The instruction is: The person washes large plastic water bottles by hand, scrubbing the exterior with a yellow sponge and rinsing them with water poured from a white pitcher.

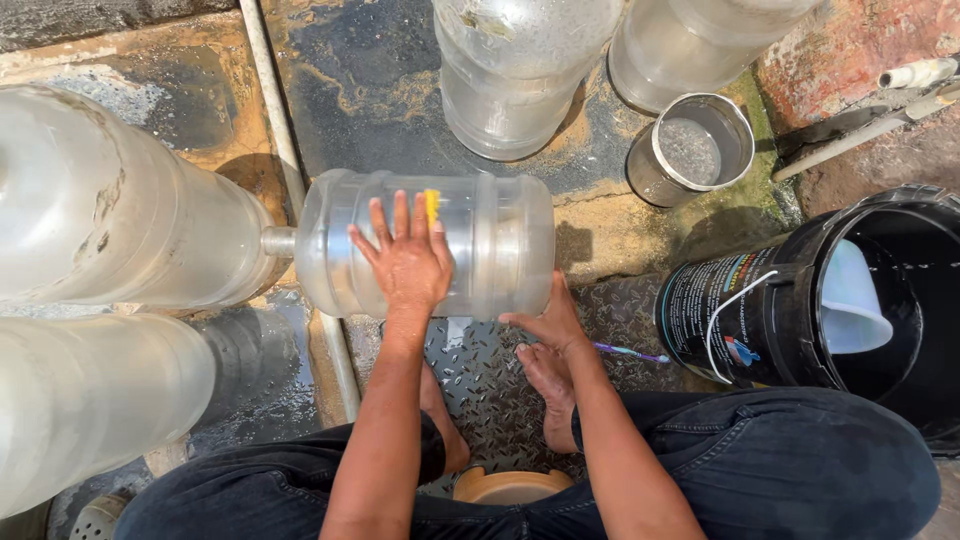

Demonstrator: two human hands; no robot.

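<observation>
A clear plastic water jug [490,245] lies on its side on the wet ground in front of me, its neck pointing left. My left hand [405,255] lies flat on top of the jug with fingers spread, pressing a yellow scrub pad [432,205] against its wall. My right hand [550,322] steadies the jug at its lower right edge, near its base. My bare feet rest on a metal tread plate [490,385] below the jug.
Two large jugs [110,200] lie at the left, two more [520,70] stand at the top. A steel cup [695,150] sits upper right. A black bucket [800,310] with a white scoop is at right. A toothbrush [630,352] lies on the plate.
</observation>
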